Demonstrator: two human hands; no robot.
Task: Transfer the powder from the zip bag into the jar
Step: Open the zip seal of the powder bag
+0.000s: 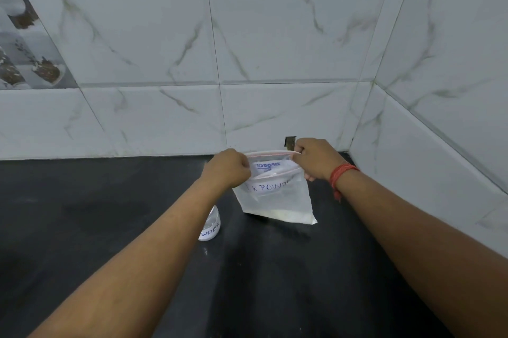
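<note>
Clear zip bag (277,200) hangs between both hands' fingers (244,165), which pinch its open mouth.

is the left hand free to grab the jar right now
Probably not yet: the left hand grips the zip bag top. The jar sits just beneath its forearm, nothing blocking it.

The zip bag (276,197) carries handwritten blue lettering, legible as "K POWD". At 7 o'clock from it, the jar (211,225) bears a label, legible as "WDER". Blue print inside the bag is unreadable
</note>
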